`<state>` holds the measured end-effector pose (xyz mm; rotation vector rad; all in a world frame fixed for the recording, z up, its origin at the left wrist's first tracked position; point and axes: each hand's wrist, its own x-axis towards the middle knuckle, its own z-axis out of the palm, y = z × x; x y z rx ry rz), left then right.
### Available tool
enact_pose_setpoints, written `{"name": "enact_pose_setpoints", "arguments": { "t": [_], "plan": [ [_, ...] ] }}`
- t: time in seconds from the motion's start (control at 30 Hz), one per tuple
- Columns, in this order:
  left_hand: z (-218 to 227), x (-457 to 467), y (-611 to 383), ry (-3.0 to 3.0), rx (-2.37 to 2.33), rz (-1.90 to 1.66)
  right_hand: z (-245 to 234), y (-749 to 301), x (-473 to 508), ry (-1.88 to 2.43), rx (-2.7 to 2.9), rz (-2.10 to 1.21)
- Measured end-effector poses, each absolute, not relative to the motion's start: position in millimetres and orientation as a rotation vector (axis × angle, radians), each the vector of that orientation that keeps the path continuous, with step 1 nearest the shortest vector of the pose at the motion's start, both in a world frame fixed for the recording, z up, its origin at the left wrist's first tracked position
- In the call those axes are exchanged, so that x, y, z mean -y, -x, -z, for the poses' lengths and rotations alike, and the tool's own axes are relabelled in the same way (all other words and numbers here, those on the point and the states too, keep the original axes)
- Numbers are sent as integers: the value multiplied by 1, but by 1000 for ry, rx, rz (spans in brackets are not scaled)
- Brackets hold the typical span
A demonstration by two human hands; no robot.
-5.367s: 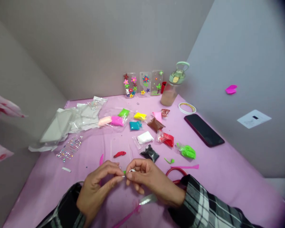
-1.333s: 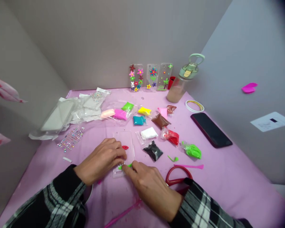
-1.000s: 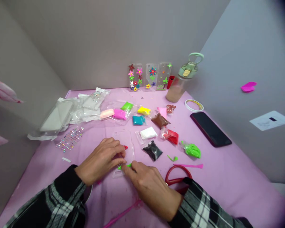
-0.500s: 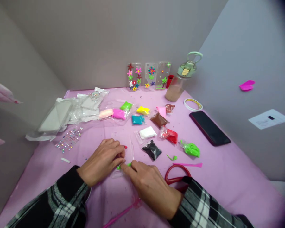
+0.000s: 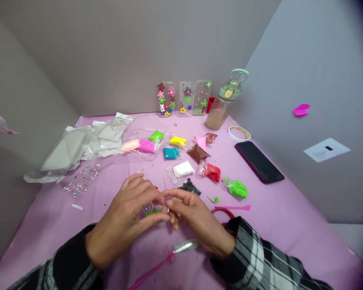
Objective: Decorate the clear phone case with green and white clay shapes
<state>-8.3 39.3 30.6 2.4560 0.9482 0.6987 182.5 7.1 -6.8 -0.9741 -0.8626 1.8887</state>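
Note:
My left hand [image 5: 130, 213] and my right hand [image 5: 193, 217] are raised together over the pink table [image 5: 290, 225], fingertips meeting in a pinch. Below them lies a small piece of green clay [image 5: 153, 211] on a clear phone case, mostly hidden by the hands. What the fingertips pinch is too small to make out. A bit of red clay [image 5: 155, 187] peeks out behind my left fingers. A pink-handled tool with a metal blade [image 5: 184, 245] lies just below my right hand.
Small bags of clay in several colours, among them white [image 5: 183, 169], red [image 5: 211, 172] and green [image 5: 237, 188]. Black phone [image 5: 258, 162], red scissors [image 5: 222, 211], bottle [image 5: 222, 105], decorated cases [image 5: 183, 98] against the wall, gem stickers [image 5: 81, 182], plastic packaging [image 5: 69, 149].
Both hands have lifted off the clear case and come together in a pinch above it; before, they pressed green clay onto the case. The view shifted slightly.

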Motion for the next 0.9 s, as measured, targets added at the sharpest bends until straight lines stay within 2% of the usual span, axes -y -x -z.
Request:
{"name": "enact_pose_setpoints", "arguments": {
  "t": [0.5,0.9],
  "plan": [
    [-25,-23,-11,-2855,-1116,-683,9,-180,-6,953,815,-1829],
    [-32,-38,10,-2484,-965,-680,10,-182,-8,953,732,-1899]
  ]
}}
